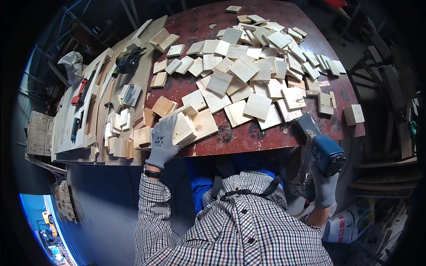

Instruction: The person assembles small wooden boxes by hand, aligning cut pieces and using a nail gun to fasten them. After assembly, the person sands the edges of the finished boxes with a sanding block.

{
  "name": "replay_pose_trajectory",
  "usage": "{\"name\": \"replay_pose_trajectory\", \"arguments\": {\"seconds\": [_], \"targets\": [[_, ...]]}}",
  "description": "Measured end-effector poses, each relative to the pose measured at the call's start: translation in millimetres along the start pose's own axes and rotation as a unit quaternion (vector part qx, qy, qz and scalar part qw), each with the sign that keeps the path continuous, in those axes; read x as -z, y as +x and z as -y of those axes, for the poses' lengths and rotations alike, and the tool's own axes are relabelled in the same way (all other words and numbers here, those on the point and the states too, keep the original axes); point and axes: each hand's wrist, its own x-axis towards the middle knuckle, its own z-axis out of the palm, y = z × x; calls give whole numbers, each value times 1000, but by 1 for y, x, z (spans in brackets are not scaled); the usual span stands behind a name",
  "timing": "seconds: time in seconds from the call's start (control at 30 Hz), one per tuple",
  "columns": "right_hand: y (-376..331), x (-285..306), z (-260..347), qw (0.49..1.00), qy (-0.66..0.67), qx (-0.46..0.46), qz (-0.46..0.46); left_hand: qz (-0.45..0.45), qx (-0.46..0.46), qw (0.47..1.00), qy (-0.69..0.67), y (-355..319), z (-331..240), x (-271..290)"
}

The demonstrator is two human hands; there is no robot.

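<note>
My left hand point(163, 141), in a grey work glove, is closed on a pale wooden block point(181, 131) at the near edge of the table. Its fingertips are partly hidden behind the wood. My right hand point(326, 188), gloved too, grips a blue nail gun point(327, 154) by its handle off the table's near right edge. The gun's dark front end points up toward the tabletop. A flat wooden square point(205, 125) lies just right of the block in my left hand, and a browner piece point(163, 107) lies beyond that hand.
A big heap of thin wooden squares point(257, 105) covers much of the red table point(195, 29). On the plywood board point(100, 133) at left are a red-handled tool point(79, 92), a black-and-yellow tool point(128, 60) and small wood offcuts point(120, 146). A single block point(353, 115) stands at the right edge.
</note>
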Motion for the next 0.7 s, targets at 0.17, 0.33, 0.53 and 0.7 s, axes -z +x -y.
{"name": "replay_pose_trajectory", "arguments": {"seconds": [0.17,0.33,0.53,0.7], "targets": [[0,-1,-9,999,34,37,-17,-54,91,957,-269,-16,1,24],[8,-12,-18,993,23,101,-52,-37,171,755,-632,-45,11,40],[1,-16,11,997,69,28,-5,-31,113,802,-586,-46,-7,46],[4,-12,9,999,13,35,0,-17,122,820,-559,-42,-19,53]]}}
